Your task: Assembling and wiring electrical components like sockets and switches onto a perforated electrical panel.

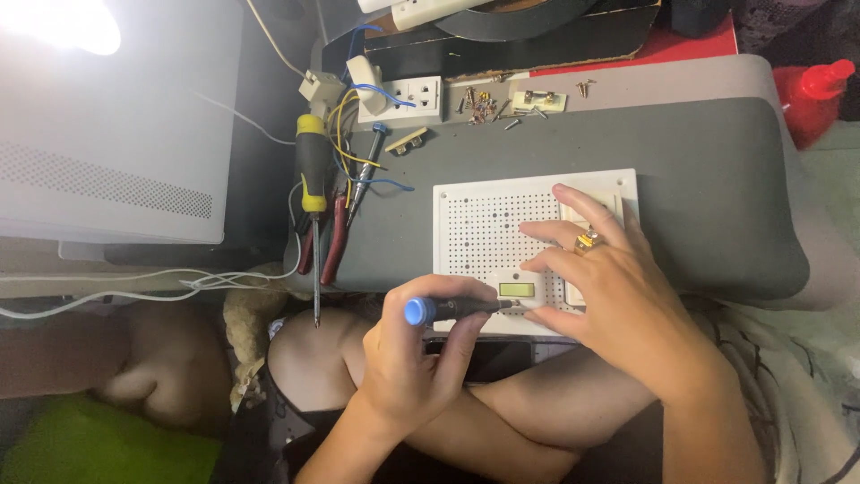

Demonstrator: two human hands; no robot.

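My left hand (417,354) grips a screwdriver with a black handle and blue end cap (448,309), held level with its tip pointing right at a small white component with a green window (518,290). That part sits on the near edge of a white perforated board (488,224) lying on a grey pad (717,179). My right hand (609,287), wearing a gold ring, rests flat on the board's right side, fingers spread, pressing on the white part and a white switch piece under the fingers.
A yellow-and-black screwdriver (313,179), red-handled pliers (333,242) and a thin blue-tipped screwdriver (367,170) lie at the pad's left edge. A white socket with coloured wires (400,99), loose screws (484,106) and a small fuse piece (537,99) lie behind. A red bottle (811,94) stands right.
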